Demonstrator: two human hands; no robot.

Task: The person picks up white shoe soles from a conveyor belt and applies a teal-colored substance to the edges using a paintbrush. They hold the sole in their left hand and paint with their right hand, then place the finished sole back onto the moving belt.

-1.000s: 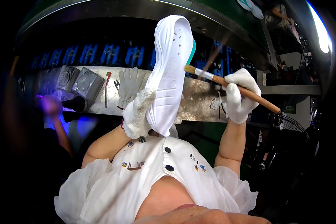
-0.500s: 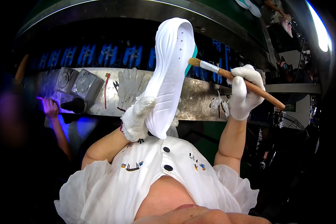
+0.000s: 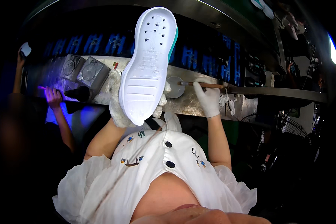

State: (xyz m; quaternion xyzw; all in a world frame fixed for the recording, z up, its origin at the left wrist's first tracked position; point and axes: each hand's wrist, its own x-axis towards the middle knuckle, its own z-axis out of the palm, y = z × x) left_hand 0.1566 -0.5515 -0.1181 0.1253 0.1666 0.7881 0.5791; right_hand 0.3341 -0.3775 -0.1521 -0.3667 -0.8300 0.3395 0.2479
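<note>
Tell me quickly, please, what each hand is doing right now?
Left hand: gloved, closed on the white shoe sole, holding it upright.
Right hand: gloved, closed on a wooden-handled brush, whose tip is at the small round dish.

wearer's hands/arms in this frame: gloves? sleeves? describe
Both hands gloved. The left hand wears a thick, fuzzy off-white glove, grubby-looking. The right hand wears a thinner, smoother white glove reaching to the wrist. Forearms are bare. Short, puffy, ruffled white sleeves end above the elbows, part of a white buttoned top with small printed motifs.
</note>
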